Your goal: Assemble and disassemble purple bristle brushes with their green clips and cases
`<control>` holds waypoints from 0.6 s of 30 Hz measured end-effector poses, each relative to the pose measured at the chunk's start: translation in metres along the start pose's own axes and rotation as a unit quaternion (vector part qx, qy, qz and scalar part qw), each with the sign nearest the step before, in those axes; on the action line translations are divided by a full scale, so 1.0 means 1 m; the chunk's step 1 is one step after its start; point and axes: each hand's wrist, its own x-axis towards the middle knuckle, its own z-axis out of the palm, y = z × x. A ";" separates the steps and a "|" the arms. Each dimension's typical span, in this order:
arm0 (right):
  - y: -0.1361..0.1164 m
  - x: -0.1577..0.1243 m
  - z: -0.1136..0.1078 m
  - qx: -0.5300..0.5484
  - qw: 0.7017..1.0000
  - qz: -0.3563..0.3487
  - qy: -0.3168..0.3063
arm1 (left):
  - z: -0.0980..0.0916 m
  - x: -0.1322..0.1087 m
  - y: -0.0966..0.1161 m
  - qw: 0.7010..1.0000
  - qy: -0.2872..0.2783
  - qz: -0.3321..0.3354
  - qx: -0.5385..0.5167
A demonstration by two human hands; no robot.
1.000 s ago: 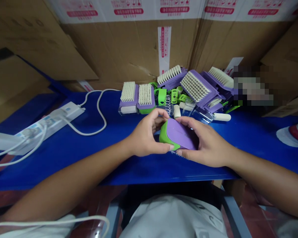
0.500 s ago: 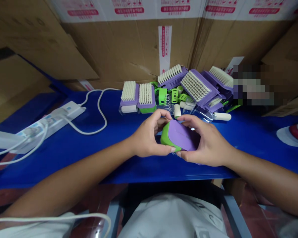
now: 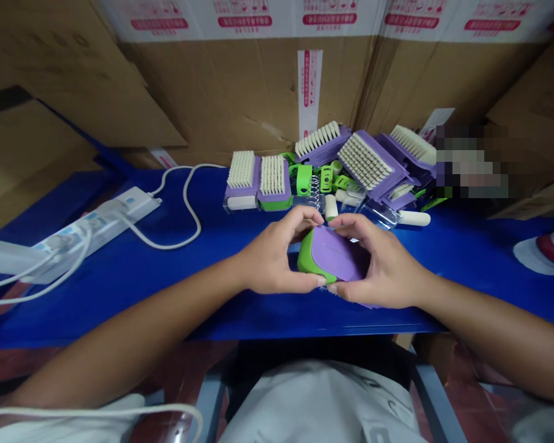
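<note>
A scrub brush (image 3: pixel 339 253) with a smooth purple top and a green end is held between both hands over the front of the blue table. My left hand (image 3: pixel 279 252) grips its green end, thumb along the near edge and fingers curled over the far side. My right hand (image 3: pixel 385 261) is wrapped round the purple end, its thumb tip close to the left one. The brush's underside is mostly hidden; a few pale bristles show below the thumbs. Just beyond the hands lie a small white cylinder (image 3: pixel 331 207) and a metal spring (image 3: pixel 314 191).
Two bristled brush heads (image 3: pixel 273 175) stand behind, left of a pile of purple bristle plates (image 3: pixel 367 161), green parts (image 3: pixel 305 179) and clear plastic pieces (image 3: pixel 383 215). A power strip (image 3: pixel 96 231) with white cables lies left. A bottle (image 3: pixel 545 251) lies right. Cardboard boxes (image 3: pixel 221 92) wall the back.
Both hands keep their hold on the brush, which has barely moved. The whole view has shifted very slightly.
</note>
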 end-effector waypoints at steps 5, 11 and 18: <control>0.002 0.003 -0.003 -0.007 0.999 0.029 -0.025 | -0.005 -0.001 -0.001 0.998 0.004 -0.051 -0.043; 0.007 0.000 -0.004 -0.032 0.999 -0.014 -0.010 | -0.006 -0.001 -0.003 0.994 0.006 -0.080 -0.076; 0.002 -0.001 -0.004 -0.080 0.996 -0.048 0.008 | -0.004 -0.004 0.005 0.998 0.005 -0.026 0.049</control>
